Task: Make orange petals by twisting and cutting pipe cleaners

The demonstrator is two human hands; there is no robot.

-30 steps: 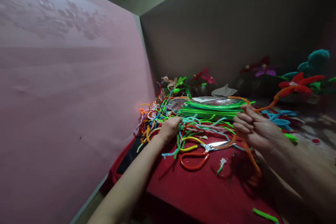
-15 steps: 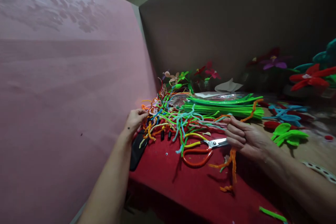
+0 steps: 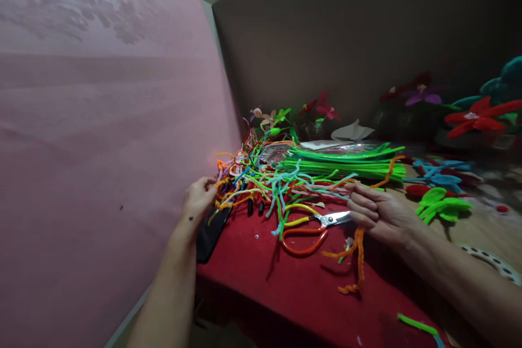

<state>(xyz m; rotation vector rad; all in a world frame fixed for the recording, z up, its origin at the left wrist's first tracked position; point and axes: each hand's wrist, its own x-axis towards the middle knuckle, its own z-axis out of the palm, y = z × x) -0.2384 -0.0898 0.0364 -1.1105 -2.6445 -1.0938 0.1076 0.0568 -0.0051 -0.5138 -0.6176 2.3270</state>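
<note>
Your R hand [image 3: 369,207], ctr-right of frame, clamps orange stems [image 3: 361,255]; L hand [image 3: 199,198], left of ctr, by stem pile [image 3: 281,180], can't tell grip.

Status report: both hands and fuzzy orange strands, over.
Right hand closed on fuzzy orange strands. Left hand at left edge of tangled multicoloured strand pile, grip unclear. Red-and-yellow-handled metal scissors between hands, on red cloth.

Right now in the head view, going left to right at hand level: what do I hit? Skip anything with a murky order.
Left hand → two small black pieces → red-and-yellow-handled scissors → right hand → bright green petals.
</note>
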